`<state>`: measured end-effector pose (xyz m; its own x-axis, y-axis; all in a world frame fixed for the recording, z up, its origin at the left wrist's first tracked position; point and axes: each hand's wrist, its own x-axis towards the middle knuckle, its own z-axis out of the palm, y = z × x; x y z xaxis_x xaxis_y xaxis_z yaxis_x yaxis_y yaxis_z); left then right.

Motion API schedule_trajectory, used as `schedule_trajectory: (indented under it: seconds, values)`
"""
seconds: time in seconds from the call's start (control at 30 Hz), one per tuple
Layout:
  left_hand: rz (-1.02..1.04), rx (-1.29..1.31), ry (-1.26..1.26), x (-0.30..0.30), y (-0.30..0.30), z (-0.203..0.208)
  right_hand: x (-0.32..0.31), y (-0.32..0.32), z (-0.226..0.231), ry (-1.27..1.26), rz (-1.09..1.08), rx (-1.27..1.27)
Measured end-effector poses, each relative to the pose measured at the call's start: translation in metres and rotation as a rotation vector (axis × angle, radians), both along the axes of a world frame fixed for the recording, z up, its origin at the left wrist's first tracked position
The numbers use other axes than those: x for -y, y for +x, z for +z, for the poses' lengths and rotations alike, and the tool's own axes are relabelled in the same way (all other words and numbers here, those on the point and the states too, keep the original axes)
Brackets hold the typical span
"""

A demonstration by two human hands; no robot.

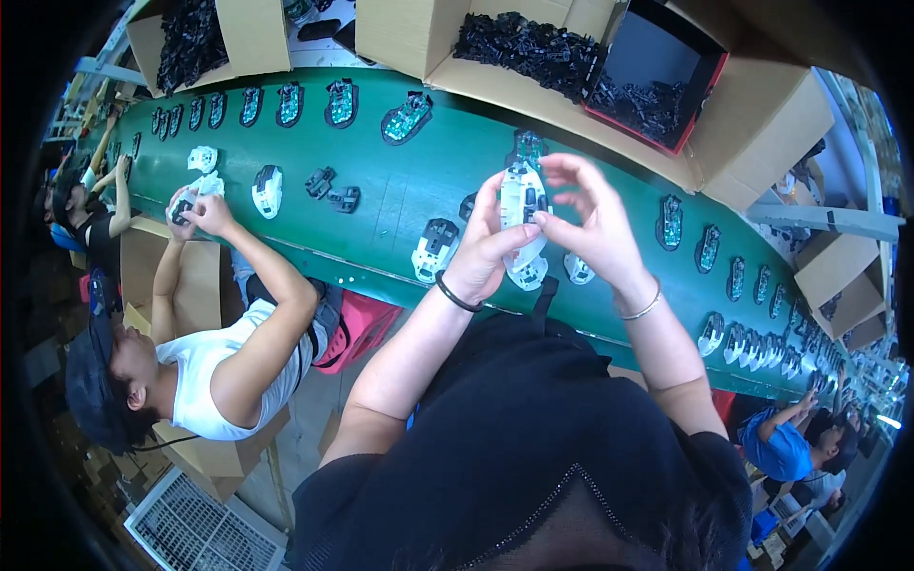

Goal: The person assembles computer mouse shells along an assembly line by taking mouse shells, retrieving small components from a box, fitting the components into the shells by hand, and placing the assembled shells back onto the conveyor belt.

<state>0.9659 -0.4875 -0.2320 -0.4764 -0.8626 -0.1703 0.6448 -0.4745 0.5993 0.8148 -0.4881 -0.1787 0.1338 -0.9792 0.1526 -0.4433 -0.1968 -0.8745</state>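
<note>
In front of me a white computer mouse shell [517, 195] with black pieces on its face is tilted up above the green bench. My left hand [481, 247] is closed around its left side, thumb across the face. The thumb of my right hand [605, 228] touches the shell's right side, its other fingers spread and curved beside the upper edge. Just behind the shell lies a mouse base with a green circuit board [528, 145]. Below my hands sits another white shell [526, 272], partly hidden. A white and black shell [436, 249] rests left of my left wrist.
Mouse bases with green boards [407, 116] line the far side of the green bench [381, 195]. Cardboard boxes [762, 143] and a black box with a red rim [657, 71] hold small black parts. A co-worker [228, 366] handles a white shell at left.
</note>
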Motion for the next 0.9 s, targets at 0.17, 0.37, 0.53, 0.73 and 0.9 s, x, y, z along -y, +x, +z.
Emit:
schedule_trajectory:
  seconds: [0.17, 0.37, 0.53, 0.73, 0.9]
  values:
    - [-0.011, -0.077, 0.038, -0.001, -0.003, -0.014, -0.007, 0.006, -0.024, 0.373, 0.052, 0.602]
    - [-0.016, -0.111, 0.044, -0.001, 0.004, -0.013, -0.006, 0.01, -0.021, 0.454, 0.076, 0.684]
    - [0.002, -0.054, -0.021, 0.001, 0.007, -0.022, -0.001, 0.016, -0.025, 0.402, 0.092, 0.624]
    - [0.017, 0.019, -0.037, 0.007, 0.018, -0.036, 0.009, 0.028, -0.05, 0.403, 0.088, 0.645]
    - [0.061, -0.2, 0.064, 0.023, 0.052, -0.056, 0.084, 0.022, -0.061, 0.451, 0.134, 0.541]
